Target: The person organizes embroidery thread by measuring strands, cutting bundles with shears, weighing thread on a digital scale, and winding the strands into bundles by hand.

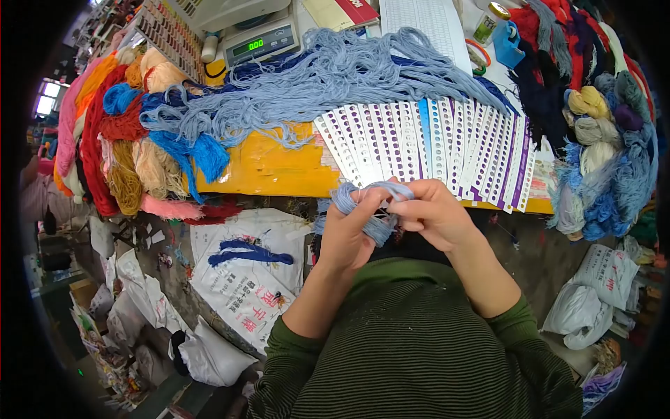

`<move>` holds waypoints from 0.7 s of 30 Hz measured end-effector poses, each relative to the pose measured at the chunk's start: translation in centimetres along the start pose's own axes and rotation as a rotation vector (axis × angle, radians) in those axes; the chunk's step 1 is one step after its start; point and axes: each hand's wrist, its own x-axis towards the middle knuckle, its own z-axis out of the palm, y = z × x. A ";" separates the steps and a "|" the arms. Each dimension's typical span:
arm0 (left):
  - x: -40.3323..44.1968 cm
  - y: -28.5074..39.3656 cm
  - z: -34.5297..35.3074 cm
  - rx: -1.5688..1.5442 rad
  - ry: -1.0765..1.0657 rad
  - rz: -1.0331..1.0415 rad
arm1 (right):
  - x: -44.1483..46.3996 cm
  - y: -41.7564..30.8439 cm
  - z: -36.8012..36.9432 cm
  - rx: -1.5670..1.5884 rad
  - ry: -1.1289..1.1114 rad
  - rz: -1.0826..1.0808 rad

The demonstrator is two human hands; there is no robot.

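My left hand (349, 234) is closed around a bundle of light blue thread (380, 230) at the table's near edge. Opposite it, my right hand (436, 215) pinches strands at the top of the same bundle, its fingertips close to my left thumb. Just beyond my hands, a fanned row of white punched thread cards (391, 140) lies on the table, several with purple edges and one bright blue. A long heap of loose light blue thread (335, 77) stretches across the table behind the cards, with darker blue strands beneath it.
Colourful skeins (118, 126) hang over the table's left end, and more skeins (593, 140) over the right. A digital scale (262, 45) reading 0.00 stands at the back, near a glass jar (490, 22). On the floor, a navy skein (250, 253) rests on a printed white sack (237, 293).
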 end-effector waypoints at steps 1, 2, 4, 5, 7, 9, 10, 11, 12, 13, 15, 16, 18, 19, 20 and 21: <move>-0.1 0.0 -0.2 -0.062 0.010 -0.038 | 0.0 0.0 -0.3 0.076 -0.016 0.009; -0.3 0.0 -0.5 -0.125 0.020 -0.076 | -0.1 -0.3 -0.5 0.119 -0.040 0.020; -0.5 -0.1 -0.6 -0.170 0.022 -0.113 | -0.3 -0.7 -0.8 0.207 -0.086 0.041; -0.5 -0.1 -0.5 -0.153 0.011 -0.112 | -0.4 -0.7 -0.7 0.192 -0.051 0.037; -0.5 0.0 0.0 -0.106 -0.008 -0.095 | -0.4 -0.6 -0.1 0.162 0.018 0.027; -0.4 0.4 0.6 -0.045 -0.022 -0.060 | -0.5 -1.0 0.6 0.069 0.048 0.044; -0.4 0.3 0.3 -0.027 -0.071 -0.065 | -0.5 -1.1 0.9 0.023 0.062 0.053; -0.3 0.1 -0.2 -0.010 -0.121 -0.070 | -0.5 -1.1 1.2 -0.037 0.063 0.063; -0.2 0.0 -0.5 0.007 -0.171 -0.076 | -0.5 -1.1 1.4 -0.098 0.065 0.073; -0.3 0.1 -0.2 0.036 -0.150 -0.091 | -0.4 -1.1 1.5 -0.159 0.068 0.082; -0.4 0.3 0.5 0.094 -0.108 -0.121 | -0.3 -0.8 1.8 -0.197 0.096 0.070; -0.5 0.3 0.6 0.101 -0.105 -0.126 | -0.2 -0.7 1.9 -0.215 0.111 0.065; -0.6 0.4 0.8 0.117 -0.097 -0.136 | -0.2 -0.7 2.0 -0.208 0.118 0.055; -0.6 0.4 0.9 0.121 -0.087 -0.138 | -0.1 -0.7 2.1 -0.204 0.121 0.050; -0.6 0.4 1.0 0.125 -0.077 -0.140 | -0.2 -0.8 2.3 -0.195 0.125 0.049; -0.6 0.5 1.1 0.129 -0.068 -0.143 | -0.2 -0.9 2.5 -0.186 0.130 0.047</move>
